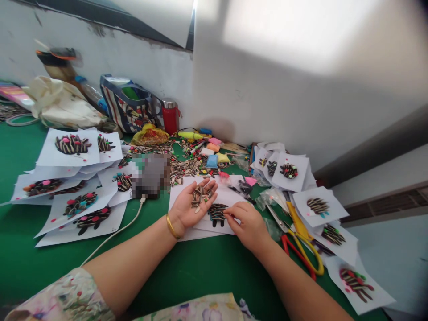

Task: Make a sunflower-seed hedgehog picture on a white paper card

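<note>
Green felt-like tabletop (pixel 200 272) runs from the near edge to a white wall (pixel 267 102); light falls across the wall's upper right.

Nearest: floral sleeves at the frame bottom, both forearms reaching in. Left hand (pixel 194 205) lies palm up, fingers spread and loosely cupped, with a small heap of striped sunflower seeds (pixel 201 196) in the palm; gold bangle (pixel 172 227) on the wrist. Right hand (pixel 247 223) palm down, fingertips together and pinched at the edge of a dark seed-covered figure (pixel 217 213) on a white sheet (pixel 214 225) between the hands. Whether a seed sits in the pinch cannot be told.

Right of the hands: yellow- and red-handled scissors (pixel 301 240), more sheets with finished seed figures (pixel 317 206).

Left: overlapping sheets of the same work (pixel 80 205), a white cable (pixel 123 227) leading to a blurred object.

Farther back: loose seeds scattered (pixel 180 167), coloured clay blocks (pixel 212 154), a red flask (pixel 170 117), a striped bag (pixel 129 104) and a cream cloth bag (pixel 62 104) against the wall.
</note>
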A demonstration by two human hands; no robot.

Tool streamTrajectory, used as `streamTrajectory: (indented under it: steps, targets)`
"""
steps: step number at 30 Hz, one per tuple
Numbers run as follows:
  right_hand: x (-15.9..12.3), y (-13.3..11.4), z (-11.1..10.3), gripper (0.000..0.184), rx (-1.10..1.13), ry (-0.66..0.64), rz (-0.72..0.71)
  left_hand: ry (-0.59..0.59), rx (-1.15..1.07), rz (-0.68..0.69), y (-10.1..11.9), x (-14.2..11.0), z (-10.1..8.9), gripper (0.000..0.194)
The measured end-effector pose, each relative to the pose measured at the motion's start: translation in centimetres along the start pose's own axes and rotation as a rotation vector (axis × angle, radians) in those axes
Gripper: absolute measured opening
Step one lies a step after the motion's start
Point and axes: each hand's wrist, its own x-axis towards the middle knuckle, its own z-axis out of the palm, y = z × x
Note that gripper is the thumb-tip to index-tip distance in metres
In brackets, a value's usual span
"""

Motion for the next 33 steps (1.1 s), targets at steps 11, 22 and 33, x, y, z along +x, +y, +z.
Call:
streamTrajectory:
  steps: [11,22,33]
  targets:
    - [4.2,-3.5,-0.9,0.015,-0.074,-0.049,-0.130,-0.164,-0.038,-0.195,-1.2,-1.5,0.6,0.037]
    - [7.4,-5.1,0.7,0.011,-0.124,-0.019,-0.072,-0.091,-0.143,-0.250,-0.9,-1.1,0.2,0.037]
    - [2.2,0.4,-2.1,0.011,0.058,0.001,0.209,-0.011,-0.009,0.050,0.5,0.0,-0.1,0.034]
